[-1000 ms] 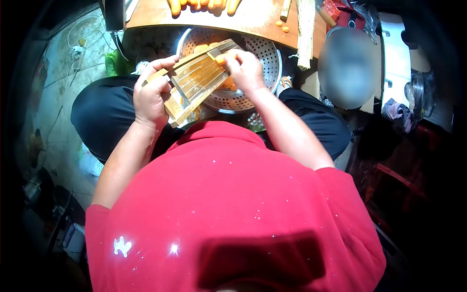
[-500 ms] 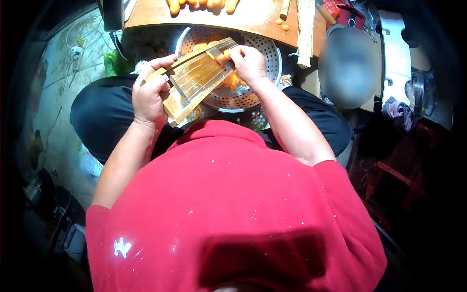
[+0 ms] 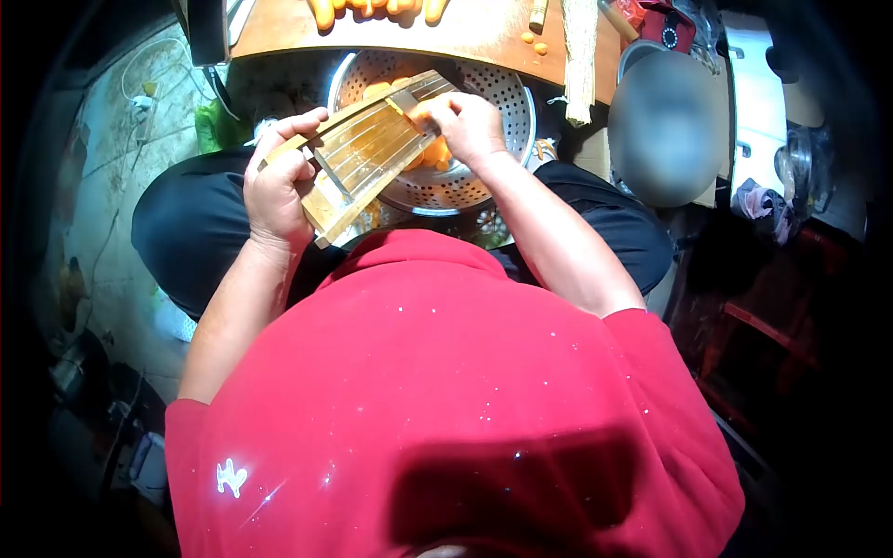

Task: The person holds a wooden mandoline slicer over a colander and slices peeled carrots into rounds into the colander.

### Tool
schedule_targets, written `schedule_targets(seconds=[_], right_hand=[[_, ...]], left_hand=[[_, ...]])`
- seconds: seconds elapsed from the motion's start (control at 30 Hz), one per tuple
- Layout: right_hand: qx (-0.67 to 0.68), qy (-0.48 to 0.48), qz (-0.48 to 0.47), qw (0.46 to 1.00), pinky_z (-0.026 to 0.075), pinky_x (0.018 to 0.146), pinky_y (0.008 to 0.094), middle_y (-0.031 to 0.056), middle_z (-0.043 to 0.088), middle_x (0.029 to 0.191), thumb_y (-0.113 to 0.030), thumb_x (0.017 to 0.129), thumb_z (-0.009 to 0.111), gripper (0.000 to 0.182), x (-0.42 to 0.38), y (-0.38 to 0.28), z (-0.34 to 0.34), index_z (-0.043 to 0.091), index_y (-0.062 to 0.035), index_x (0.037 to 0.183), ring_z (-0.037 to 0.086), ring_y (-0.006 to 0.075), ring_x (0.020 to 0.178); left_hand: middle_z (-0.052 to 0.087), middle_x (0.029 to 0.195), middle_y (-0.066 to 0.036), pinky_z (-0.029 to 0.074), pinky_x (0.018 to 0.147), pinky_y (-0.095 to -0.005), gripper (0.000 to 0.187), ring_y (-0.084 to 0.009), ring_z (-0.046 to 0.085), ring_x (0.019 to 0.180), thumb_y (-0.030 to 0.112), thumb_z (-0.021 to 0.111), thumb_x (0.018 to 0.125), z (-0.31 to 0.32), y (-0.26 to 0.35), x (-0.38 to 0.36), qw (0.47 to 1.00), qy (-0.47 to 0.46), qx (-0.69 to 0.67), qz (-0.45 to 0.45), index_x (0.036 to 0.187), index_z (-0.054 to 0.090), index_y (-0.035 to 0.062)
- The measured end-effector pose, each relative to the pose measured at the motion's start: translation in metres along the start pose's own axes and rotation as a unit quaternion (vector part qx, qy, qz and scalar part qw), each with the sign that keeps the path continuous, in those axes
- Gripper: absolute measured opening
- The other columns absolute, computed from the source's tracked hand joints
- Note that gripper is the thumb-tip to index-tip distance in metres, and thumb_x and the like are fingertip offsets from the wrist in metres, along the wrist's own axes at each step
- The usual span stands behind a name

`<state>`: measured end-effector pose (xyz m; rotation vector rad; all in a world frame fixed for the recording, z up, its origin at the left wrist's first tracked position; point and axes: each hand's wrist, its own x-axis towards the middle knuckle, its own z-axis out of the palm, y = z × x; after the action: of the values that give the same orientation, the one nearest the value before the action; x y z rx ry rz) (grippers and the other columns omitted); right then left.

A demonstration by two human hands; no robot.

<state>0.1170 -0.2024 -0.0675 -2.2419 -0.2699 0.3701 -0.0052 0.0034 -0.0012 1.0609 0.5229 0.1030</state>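
A wooden mandoline slicer [image 3: 366,149] with a metal blade plate slants over a perforated metal colander [image 3: 510,98]. My left hand [image 3: 277,195] grips its lower left end, thumb on the near side and fingers along the far edge. With bent fingers, my right hand [image 3: 473,130] pinches a piece of carrot [image 3: 424,113] against the slicer's face, close to its upper end. Orange carrot slices [image 3: 433,156] lie in the colander beneath, partly hidden by the slicer.
A wooden table [image 3: 484,28] stands ahead, with several whole carrots [image 3: 323,11] and small orange bits [image 3: 540,48] on it. A pale bundle of straw-like fibres [image 3: 579,65] hangs over its edge. At the left is a green bag [image 3: 216,128]; a blurred round object [image 3: 665,130] is at the right.
My right hand has shifted slightly left and down along the slicer, and more of the carrot piece shows. The left hand keeps its grip, and the whole view has moved a little.
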Motion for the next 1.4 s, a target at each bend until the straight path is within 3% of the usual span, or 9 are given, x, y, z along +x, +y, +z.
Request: schedule_targets(seconds=[0.17, 0.3, 0.57, 0.63, 0.7, 0.83, 1.1, 1.23, 1.4], right_hand=[[0.01, -0.003, -0.116, 0.993, 0.047, 0.081, 0.0391, 0.0155, 0.063, 0.083, -0.032, 0.08, 0.062, 0.026, -0.037, -0.037, 0.005, 0.067, -0.0071, 0.084, 0.059, 0.0318, 0.086], [0.013, -0.048, 0.026, 0.998, 0.048, 0.079, 0.0376, 0.0162, 0.066, 0.088, -0.03, 0.08, 0.059, 0.024, 0.0, -0.001, 0.003, 0.071, -0.0095, 0.083, 0.062, 0.0312, 0.085], [-0.067, 0.004, -0.093, 0.993, 0.048, 0.081, 0.0397, 0.0175, 0.065, 0.091, -0.031, 0.085, 0.056, 0.026, 0.01, 0.028, 0.006, 0.069, -0.0084, 0.091, 0.061, 0.034, 0.084], [-0.078, 0.006, -0.077, 0.994, 0.048, 0.082, 0.0372, 0.0166, 0.066, 0.094, -0.029, 0.085, 0.058, 0.026, 0.013, 0.036, 0.013, 0.068, -0.0055, 0.091, 0.063, 0.0313, 0.085], [0.142, 0.043, 0.049, 0.988, 0.049, 0.073, 0.0272, 0.0085, 0.067, 0.093, -0.027, 0.086, 0.063, 0.027, 0.016, 0.042, 0.025, 0.066, -0.0016, 0.094, 0.061, 0.0145, 0.077], [0.147, 0.053, 0.104, 0.982, 0.051, 0.076, 0.0284, 0.0109, 0.069, 0.087, -0.029, 0.08, 0.068, 0.028, 0.008, 0.029, 0.018, 0.066, -0.0016, 0.085, 0.065, 0.0175, 0.078], [0.139, 0.009, 0.0, 0.99, 0.051, 0.071, 0.0324, 0.0122, 0.067, 0.078, -0.031, 0.079, 0.069, 0.03, -0.026, -0.022, 0.013, 0.064, -0.002, 0.082, 0.065, 0.0214, 0.073], [0.009, 0.078, 0.094, 0.992, 0.051, 0.071, 0.0319, 0.0123, 0.067, 0.077, -0.032, 0.077, 0.071, 0.029, 0.017, 0.017, 0.012, 0.065, -0.0036, 0.077, 0.065, 0.0239, 0.071], [0.053, 0.007, 0.107, 0.993, 0.051, 0.073, 0.0332, 0.0143, 0.067, 0.079, -0.033, 0.077, 0.07, 0.03, 0.0, -0.007, 0.006, 0.065, -0.0027, 0.077, 0.066, 0.0241, 0.074]], left_hand=[[0.056, 0.116, -0.012, 0.043, 0.088, -0.0252, 0.042, -0.0176, 0.053, 0.1, -0.001, 0.039, 0.071, 0.003, 0.002, -0.001, 0.999, 0.009, -0.033, -0.012, 0.109, 0.057, -0.0034], [0.056, 0.117, -0.013, 0.043, 0.087, -0.0249, 0.042, -0.0175, 0.054, 0.099, -0.001, 0.039, 0.071, 0.002, 0.001, -0.001, 1.0, 0.001, 0.009, -0.017, 0.109, 0.057, -0.0034], [0.055, 0.121, -0.011, 0.041, 0.074, -0.0217, 0.045, -0.0135, 0.05, 0.092, -0.001, 0.039, 0.067, 0.005, 0.004, -0.001, 1.0, 0.006, -0.02, -0.017, 0.108, 0.056, 0.0013], [0.054, 0.121, -0.012, 0.042, 0.079, -0.0231, 0.045, -0.016, 0.051, 0.097, -0.002, 0.039, 0.067, 0.002, 0.001, 0.0, 0.999, -0.006, -0.028, -0.018, 0.108, 0.056, 0.0006], [0.054, 0.122, -0.012, 0.043, 0.081, -0.0241, 0.045, -0.0173, 0.051, 0.099, -0.002, 0.038, 0.067, 0.001, 0.0, 0.001, 0.999, -0.006, -0.036, -0.018, 0.108, 0.056, 0.0003], [0.054, 0.122, -0.013, 0.043, 0.086, -0.0263, 0.045, -0.0196, 0.052, 0.102, -0.003, 0.038, 0.067, 0.002, 0.0, 0.001, 0.998, -0.006, -0.059, -0.02, 0.108, 0.056, -0.0001], [0.053, 0.122, -0.012, 0.043, 0.084, -0.0253, 0.045, -0.0191, 0.051, 0.103, -0.003, 0.039, 0.067, 0.001, 0.0, 0.0, 0.999, 0.0, -0.031, -0.03, 0.109, 0.056, 0.0006], [0.053, 0.122, -0.011, 0.042, 0.083, -0.0239, 0.045, -0.0178, 0.051, 0.103, -0.002, 0.039, 0.067, 0.002, 0.0, 0.001, 0.999, -0.006, -0.027, -0.03, 0.108, 0.057, 0.0015], [0.053, 0.122, -0.011, 0.042, 0.082, -0.0233, 0.045, -0.017, 0.05, 0.102, -0.002, 0.039, 0.067, -0.001, 0.001, 0.002, 0.999, -0.001, -0.02, -0.031, 0.108, 0.057, 0.0017]])
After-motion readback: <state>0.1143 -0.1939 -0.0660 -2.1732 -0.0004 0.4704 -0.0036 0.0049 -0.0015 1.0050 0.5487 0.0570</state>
